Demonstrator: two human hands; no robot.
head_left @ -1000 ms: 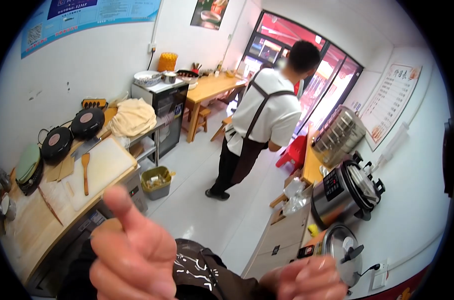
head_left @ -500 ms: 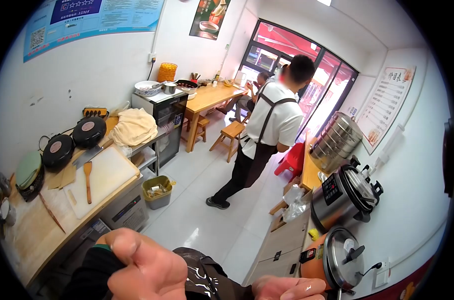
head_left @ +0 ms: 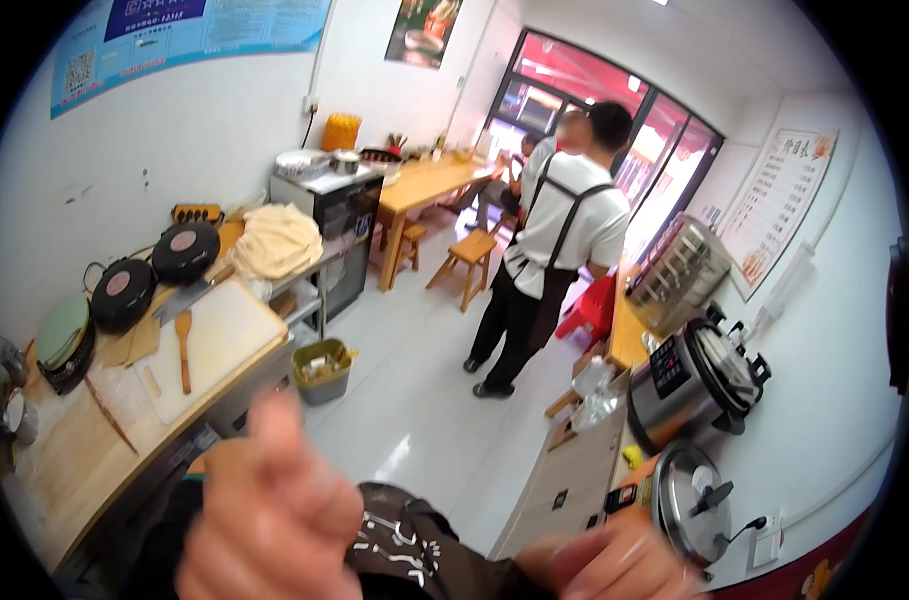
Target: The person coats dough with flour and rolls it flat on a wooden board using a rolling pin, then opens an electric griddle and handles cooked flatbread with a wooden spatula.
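My left hand [head_left: 269, 510] is raised in front of my dark apron [head_left: 414, 530], smeared by motion. Its fingers are curled in and one digit points up; no object shows in it. Lower right, my right hand [head_left: 624, 560] is partly cut off by the frame's bottom edge, fingers folded, with nothing visible in it. Neither hand touches the worktop. Nearest to the left hand is the wooden worktop [head_left: 59, 480] with a white cutting board [head_left: 224, 335] and a wooden spatula [head_left: 184, 350]. By the right hand stands an orange pot with a steel lid [head_left: 689, 495].
A person in a white shirt and dark apron [head_left: 574, 215] stands in the aisle. Left are black round appliances [head_left: 186, 250], a cleaver [head_left: 184, 298], cloth [head_left: 279, 240] and a bin [head_left: 322, 372]. Right are a pressure cooker [head_left: 674, 385] and steamers [head_left: 679, 270]. A stool [head_left: 466, 258] stands beyond.
My left hand has risen and its digit now points up. My right hand has shifted slightly right and up. The other person has stepped right and turned more away, their feet closer together.
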